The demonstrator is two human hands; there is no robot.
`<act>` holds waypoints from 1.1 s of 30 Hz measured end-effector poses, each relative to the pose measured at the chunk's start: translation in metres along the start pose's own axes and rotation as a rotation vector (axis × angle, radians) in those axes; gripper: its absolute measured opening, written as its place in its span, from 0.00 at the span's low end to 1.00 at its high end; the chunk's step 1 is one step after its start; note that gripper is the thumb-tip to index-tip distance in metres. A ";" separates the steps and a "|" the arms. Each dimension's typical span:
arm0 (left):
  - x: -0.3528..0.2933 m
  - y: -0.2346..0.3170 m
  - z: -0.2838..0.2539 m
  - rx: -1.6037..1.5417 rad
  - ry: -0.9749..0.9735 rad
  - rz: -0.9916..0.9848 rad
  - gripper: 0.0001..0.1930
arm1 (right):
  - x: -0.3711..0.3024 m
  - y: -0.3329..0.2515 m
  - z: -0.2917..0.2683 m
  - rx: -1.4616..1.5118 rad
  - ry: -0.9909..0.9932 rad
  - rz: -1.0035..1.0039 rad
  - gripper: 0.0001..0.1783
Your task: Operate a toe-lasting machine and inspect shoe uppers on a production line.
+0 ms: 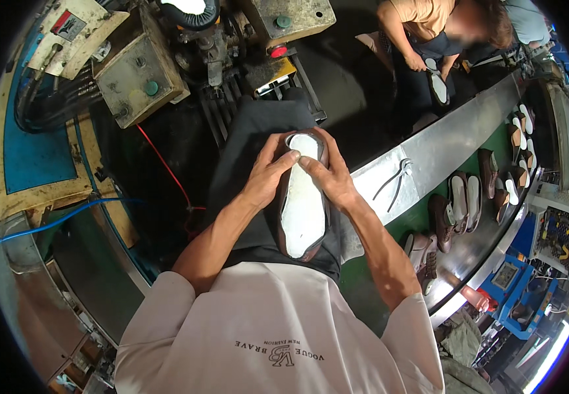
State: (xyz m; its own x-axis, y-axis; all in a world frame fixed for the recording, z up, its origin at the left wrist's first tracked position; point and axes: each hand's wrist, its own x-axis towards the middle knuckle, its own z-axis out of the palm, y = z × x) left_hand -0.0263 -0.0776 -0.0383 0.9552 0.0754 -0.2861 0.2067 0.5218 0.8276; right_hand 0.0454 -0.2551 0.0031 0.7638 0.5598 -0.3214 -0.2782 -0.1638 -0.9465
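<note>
A dark brown shoe upper (303,203) lies bottom up over my lap, its white insole facing me. My left hand (268,172) wraps round the far left side of it, thumb pressed on the white surface. On the opposite side my right hand (332,176) grips the same end, its thumb close to the left one. The fingers of both hands curl down behind the edge and are partly hidden. To the right, a pair of pincers (399,177) rests on a metal ledge (442,141).
Several brown shoe uppers (458,200) stand on a curved rack at the right. Grimy machine boxes (141,82) and a press with a dark round pad (196,14) rise ahead. A co-worker (422,29) holds another shoe upper at the far right. A blue hose (54,226) runs at left.
</note>
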 end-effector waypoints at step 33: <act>0.023 0.040 -0.004 -0.035 0.074 -0.165 0.34 | -0.141 -0.019 0.037 -1.204 0.144 -0.273 0.39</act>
State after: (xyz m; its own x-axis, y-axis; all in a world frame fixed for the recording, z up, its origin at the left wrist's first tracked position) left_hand 0.0033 -0.0516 -0.0132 0.8907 0.0479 -0.4521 0.3503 0.5616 0.7496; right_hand -0.0782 -0.3010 0.0674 0.7904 0.6114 -0.0382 0.5533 -0.7392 -0.3841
